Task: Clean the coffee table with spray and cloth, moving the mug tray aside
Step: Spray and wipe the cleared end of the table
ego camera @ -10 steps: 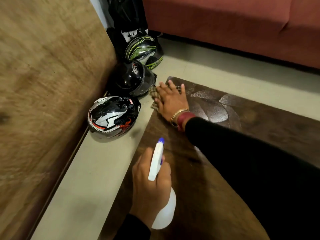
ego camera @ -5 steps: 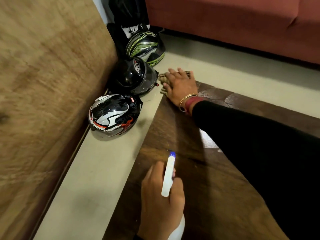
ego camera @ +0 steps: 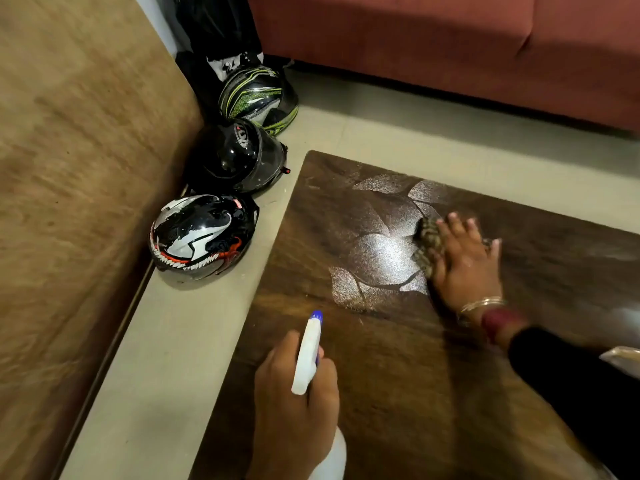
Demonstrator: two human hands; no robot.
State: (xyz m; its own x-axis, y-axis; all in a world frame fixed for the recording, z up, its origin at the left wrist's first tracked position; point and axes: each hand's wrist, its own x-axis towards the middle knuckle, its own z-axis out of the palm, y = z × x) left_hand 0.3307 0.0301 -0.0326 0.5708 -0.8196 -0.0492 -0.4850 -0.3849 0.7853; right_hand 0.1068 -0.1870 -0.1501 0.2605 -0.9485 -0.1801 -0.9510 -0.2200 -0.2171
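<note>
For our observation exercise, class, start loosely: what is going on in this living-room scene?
A person is cleaning a dark wooden coffee table. The right hand presses a cloth flat on the tabletop, next to shiny wet patches. The left hand grips a white spray bottle over the table's near left edge, nozzle pointing away from the person. Three helmets sit on the floor beside the table. No mug tray is in view.

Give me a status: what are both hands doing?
Left hand grips spray bottle. Right hand presses cloth on coffee table, wet streaks alongside. Helmets on floor beside table; no mug tray in view.
</note>
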